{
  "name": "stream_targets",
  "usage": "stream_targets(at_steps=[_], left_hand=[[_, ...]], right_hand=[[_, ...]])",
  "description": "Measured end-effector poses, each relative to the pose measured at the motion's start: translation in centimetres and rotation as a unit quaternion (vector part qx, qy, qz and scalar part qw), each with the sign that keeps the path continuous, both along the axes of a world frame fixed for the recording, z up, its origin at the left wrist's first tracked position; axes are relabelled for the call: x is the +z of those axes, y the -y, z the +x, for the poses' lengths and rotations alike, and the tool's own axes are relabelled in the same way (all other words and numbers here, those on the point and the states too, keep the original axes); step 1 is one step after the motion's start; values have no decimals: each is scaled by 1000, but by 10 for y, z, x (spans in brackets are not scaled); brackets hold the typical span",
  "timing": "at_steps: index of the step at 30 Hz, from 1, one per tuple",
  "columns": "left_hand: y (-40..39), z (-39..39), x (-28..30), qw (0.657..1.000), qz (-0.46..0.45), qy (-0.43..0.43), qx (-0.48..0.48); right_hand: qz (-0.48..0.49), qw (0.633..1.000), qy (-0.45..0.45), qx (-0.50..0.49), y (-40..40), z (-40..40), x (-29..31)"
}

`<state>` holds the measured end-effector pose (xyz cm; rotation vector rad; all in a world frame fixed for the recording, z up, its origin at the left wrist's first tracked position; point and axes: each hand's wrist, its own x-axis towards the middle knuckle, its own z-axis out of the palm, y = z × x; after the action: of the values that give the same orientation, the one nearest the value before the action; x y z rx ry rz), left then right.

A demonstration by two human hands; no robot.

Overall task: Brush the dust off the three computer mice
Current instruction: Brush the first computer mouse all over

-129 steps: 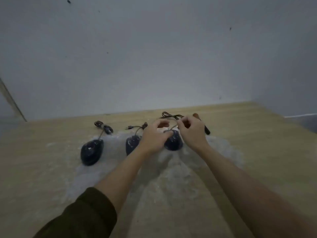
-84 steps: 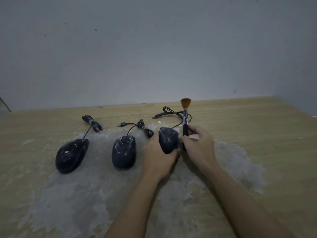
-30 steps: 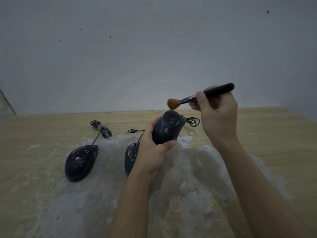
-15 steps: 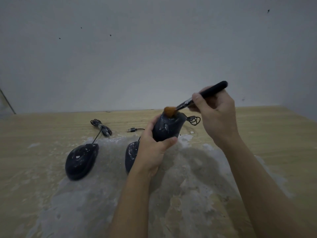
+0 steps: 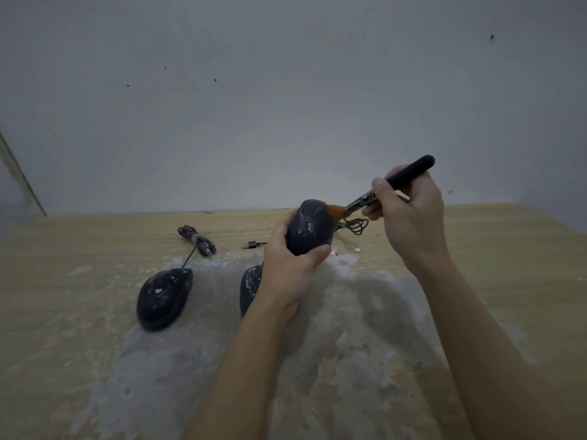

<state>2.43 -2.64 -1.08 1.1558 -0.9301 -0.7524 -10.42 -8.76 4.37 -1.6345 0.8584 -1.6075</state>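
My left hand [image 5: 287, 274] holds a dark dusty mouse [image 5: 309, 227] lifted off the table, tilted upright. My right hand [image 5: 409, 217] grips a black-handled brush [image 5: 386, 188]; its orange bristles press on the upper right side of the held mouse. A second mouse [image 5: 249, 287] lies on the table, partly hidden behind my left wrist. The third mouse [image 5: 163, 298], speckled with white dust, lies further left on the table.
White dust [image 5: 333, 360] is spread over the middle of the wooden table [image 5: 508, 265]. Coiled cables [image 5: 197, 239] and a USB plug [image 5: 251, 245] lie behind the mice. A grey wall stands at the table's far edge.
The right mouse was lifted off the table by my left hand. The brush came down from above the mouse, and its bristles have swept across to the mouse's upper right side.
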Motion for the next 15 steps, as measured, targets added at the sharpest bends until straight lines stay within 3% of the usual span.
stream_targets(at_steps=[4,7,10,13,15], left_hand=[[-3,9,4,998,1,69,-3],[-7,16,3,994,10,109,-16],[-8,20,0,994,11,108,-35],[-7,21,-2,993,23,99,-56],[-7,21,-4,994,26,84,-66]], right_hand=[[33,998,24,46,0,0,-2],[24,999,23,27,-1,-1,-1],[31,996,38,76,-2,0,-1],[1,1000,17,26,-2,0,-1],[5,999,20,45,-1,-1,-2]])
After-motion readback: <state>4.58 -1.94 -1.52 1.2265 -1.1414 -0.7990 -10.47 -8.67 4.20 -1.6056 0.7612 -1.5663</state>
